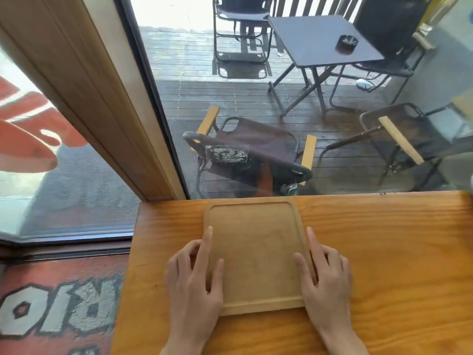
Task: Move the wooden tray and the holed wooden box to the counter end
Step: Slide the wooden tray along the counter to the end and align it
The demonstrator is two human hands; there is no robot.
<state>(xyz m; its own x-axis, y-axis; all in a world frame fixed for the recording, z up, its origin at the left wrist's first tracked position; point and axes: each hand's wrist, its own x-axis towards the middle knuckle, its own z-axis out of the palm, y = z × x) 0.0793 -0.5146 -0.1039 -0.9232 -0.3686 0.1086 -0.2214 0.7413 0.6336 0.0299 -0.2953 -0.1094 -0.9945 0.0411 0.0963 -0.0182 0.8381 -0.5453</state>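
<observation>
Head view: a wooden tray (256, 252) lies flat on the counter (384, 265), close to the counter's left end and with its far edge almost at the window glass (256, 98). The tray is empty, with a shallow raised rim and rounded corners. The holed box does not show.

The left hand (192, 280) comes in from the near edge, palm down, wrist low over the counter. It lies along the tray's left rim: the forefinger is stretched straight forward along the rim, the thumb lies inside on the tray floor, and the other fingers are curled down on the outer side, beside the rim. So the rim sits between thumb and fingers in a loose clasp, the fingers spread rather than pressed together.

The right hand (325, 275) mirrors it on the tray's right rim. It is palm down, the forefinger points forward along the rim, the thumb rests inside on the tray floor, and the remaining fingers are bent down on the outer side against the counter. The rim is held between thumb and fingers in the same loose way. Whether either hand presses hard cannot be told.

Both forearms run roughly parallel, from the near edge toward the window. The tray's near edge lies between the two wrists.

Beyond the glass, far off, stand folding chairs (250, 149) and a small dark table (322, 39) on a wooden deck.
</observation>
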